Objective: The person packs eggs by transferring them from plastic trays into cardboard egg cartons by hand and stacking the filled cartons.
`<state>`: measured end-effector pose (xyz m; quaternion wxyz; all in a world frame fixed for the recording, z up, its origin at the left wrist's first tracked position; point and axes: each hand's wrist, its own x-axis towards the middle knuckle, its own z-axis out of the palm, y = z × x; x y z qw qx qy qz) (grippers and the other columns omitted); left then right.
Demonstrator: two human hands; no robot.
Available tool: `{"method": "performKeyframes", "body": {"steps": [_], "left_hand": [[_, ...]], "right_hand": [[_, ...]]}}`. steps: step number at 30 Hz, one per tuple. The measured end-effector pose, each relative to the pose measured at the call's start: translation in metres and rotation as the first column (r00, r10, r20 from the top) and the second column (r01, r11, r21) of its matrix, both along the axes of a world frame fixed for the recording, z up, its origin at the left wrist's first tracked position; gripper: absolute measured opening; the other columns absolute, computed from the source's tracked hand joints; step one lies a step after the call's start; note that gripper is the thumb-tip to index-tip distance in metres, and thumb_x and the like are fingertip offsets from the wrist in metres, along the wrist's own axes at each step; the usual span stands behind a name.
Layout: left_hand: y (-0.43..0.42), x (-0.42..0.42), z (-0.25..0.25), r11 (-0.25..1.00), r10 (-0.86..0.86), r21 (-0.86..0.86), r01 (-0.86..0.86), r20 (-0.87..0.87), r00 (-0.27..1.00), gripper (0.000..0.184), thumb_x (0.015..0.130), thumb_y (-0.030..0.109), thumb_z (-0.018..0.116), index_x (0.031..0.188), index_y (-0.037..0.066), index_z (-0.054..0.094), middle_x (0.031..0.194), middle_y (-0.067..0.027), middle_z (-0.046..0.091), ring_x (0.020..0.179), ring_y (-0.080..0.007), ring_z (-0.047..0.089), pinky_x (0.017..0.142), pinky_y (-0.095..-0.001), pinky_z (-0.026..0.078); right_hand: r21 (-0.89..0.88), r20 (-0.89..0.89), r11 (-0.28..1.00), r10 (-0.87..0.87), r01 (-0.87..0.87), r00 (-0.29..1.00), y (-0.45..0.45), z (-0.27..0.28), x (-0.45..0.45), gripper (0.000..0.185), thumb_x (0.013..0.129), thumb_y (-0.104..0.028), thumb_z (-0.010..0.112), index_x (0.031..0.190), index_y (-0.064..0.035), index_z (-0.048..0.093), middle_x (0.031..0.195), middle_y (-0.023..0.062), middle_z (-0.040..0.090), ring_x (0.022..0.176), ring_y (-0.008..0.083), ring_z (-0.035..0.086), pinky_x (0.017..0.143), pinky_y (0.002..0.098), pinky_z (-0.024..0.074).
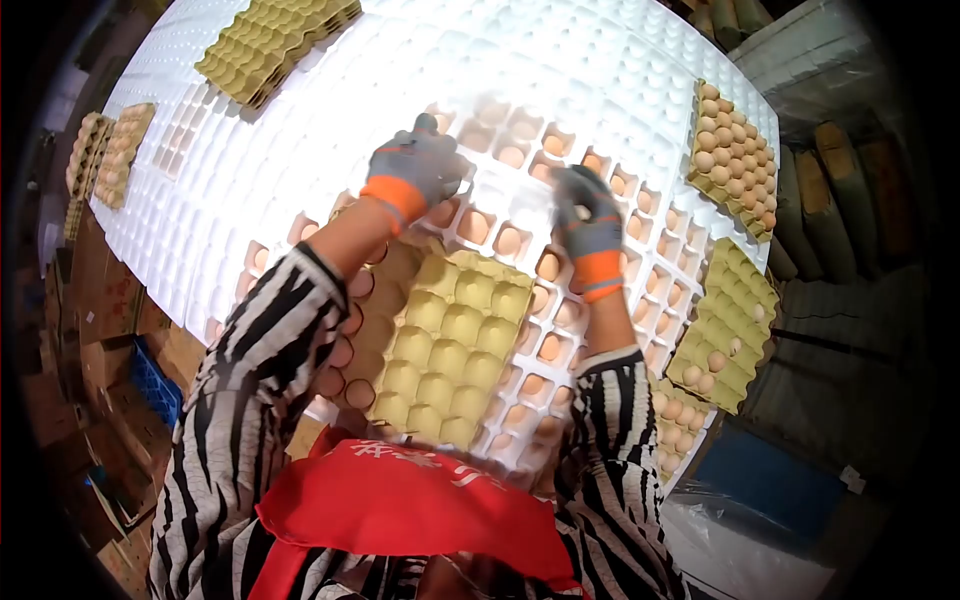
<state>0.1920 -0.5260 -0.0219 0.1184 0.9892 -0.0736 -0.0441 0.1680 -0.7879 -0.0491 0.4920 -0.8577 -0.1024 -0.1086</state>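
Note:
My left hand, in a grey glove with an orange cuff, is over the white foam egg tray with its fingers curled down. What those fingers hold, if anything, is hidden. To the right, my right hand, gloved alike, hovers over the same foam cells, its fingertips smeared by motion near an egg. Between and below the hands, brown eggs sit singly in square cells. Nearer my body lies a yellowish pulp egg tray with bare cups, beside a row of eggs on its left.
A full pulp tray of eggs stands at the far right, above a pulp tray holding a few eggs. Stacked pulp trays rest at the back left. Cardboard boxes and a blue crate are beyond the left edge.

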Motion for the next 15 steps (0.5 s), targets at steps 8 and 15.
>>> {"method": "performKeyframes", "body": {"steps": [8,15], "left_hand": [[0.003,0.003,-0.033,0.919,0.121,-0.386,-0.081,0.079,0.99,0.035,0.088,0.026,0.068,0.121,0.014,0.065,0.126,-0.0128,0.057,0.101,-0.0357,0.064,0.088,-0.0425,0.053],[0.043,0.023,-0.042,0.734,0.39,-0.653,-0.185,0.183,0.902,0.04,0.085,0.017,0.076,0.121,0.008,0.063,0.106,-0.0076,0.069,0.083,-0.0187,0.062,0.078,-0.0311,0.052]], "right_hand": [[0.694,-0.371,0.718,0.284,0.061,0.884,0.045,-0.016,0.004,0.039,0.089,-0.002,0.059,0.128,-0.007,0.061,0.121,0.012,0.064,0.104,0.0299,0.064,0.091,0.0382,0.0529],[0.095,-0.112,0.984,0.163,-0.152,0.98,0.069,-0.036,0.014,0.038,0.092,-0.003,0.055,0.129,-0.0063,0.061,0.124,0.0134,0.066,0.11,0.0282,0.064,0.098,0.0353,0.0497]]}}
